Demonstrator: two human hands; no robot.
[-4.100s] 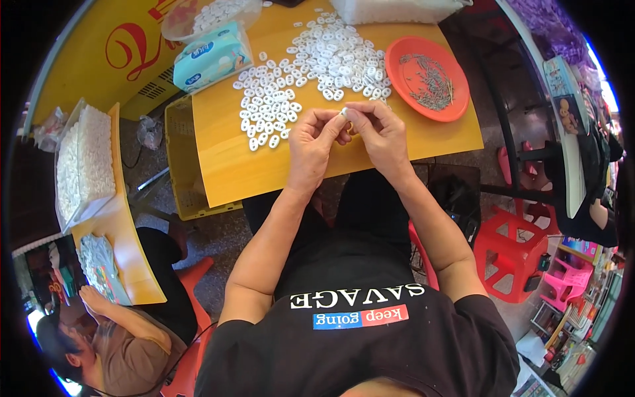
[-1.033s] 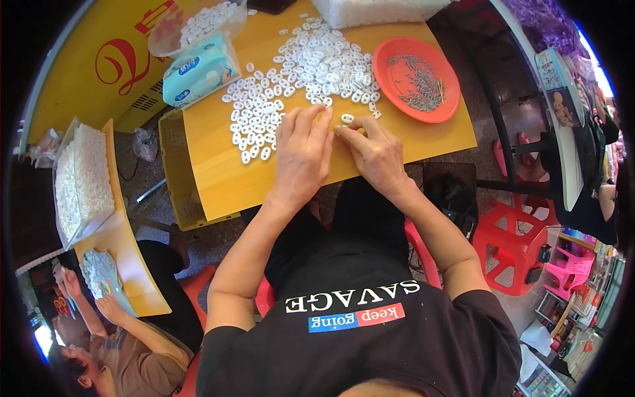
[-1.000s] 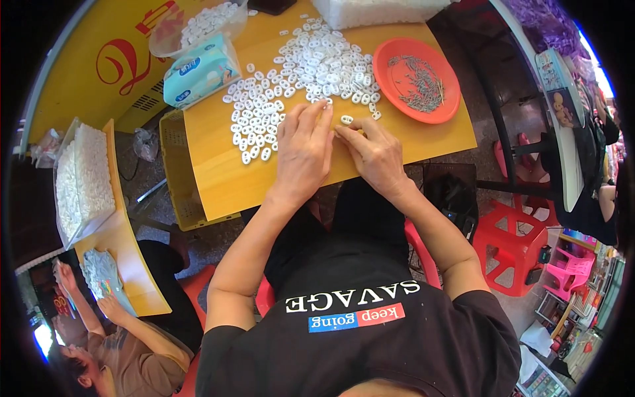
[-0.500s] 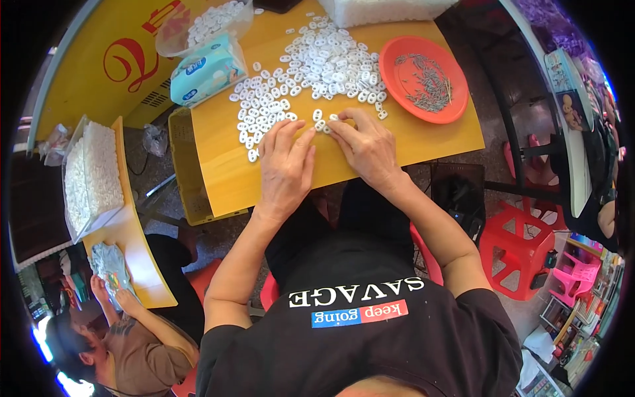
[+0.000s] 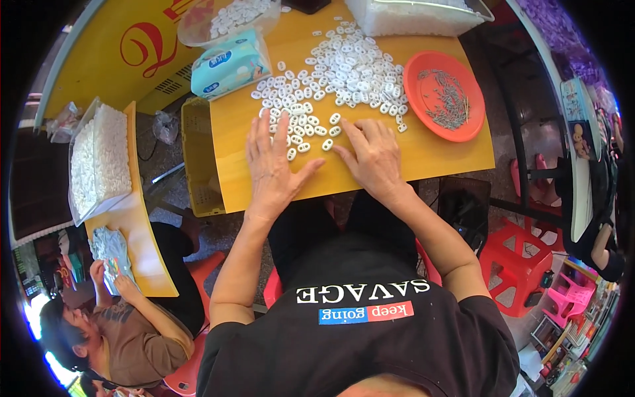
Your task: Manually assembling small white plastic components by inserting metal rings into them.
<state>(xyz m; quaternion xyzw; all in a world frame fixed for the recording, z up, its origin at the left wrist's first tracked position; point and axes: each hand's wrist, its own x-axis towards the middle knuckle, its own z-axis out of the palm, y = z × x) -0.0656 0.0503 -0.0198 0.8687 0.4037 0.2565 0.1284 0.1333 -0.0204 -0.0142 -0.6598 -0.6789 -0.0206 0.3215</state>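
Note:
My left hand (image 5: 270, 169) lies over the left part of the scattered white pieces, fingers spread and thumb stretched out, gripping nothing. Small oval white pieces (image 5: 314, 121) with two dark holes each lie around its fingertips, and some may be under them. My right hand (image 5: 376, 155) rests on the table to the right, thumb and forefinger apart and nothing held between them. Close to its fingertips is a short row of loose pieces; the nearest white piece (image 5: 327, 144) sits left of the thumb. Beyond both hands spreads a larger heap of the same pieces (image 5: 357, 66).
A red plate (image 5: 472, 83) of small metal pins stands at the right. A blue tissue pack (image 5: 228, 64), a clear bowl of white pieces (image 5: 241, 16) and a clear bin (image 5: 403, 23) line the far side. Another person (image 5: 132, 337) handles a grey bag at the lower left.
Both hands have drawn apart from the pieces they were handling together. My left hand has opened and spread leftward; those few pieces now lie loose. The view has shifted slightly.

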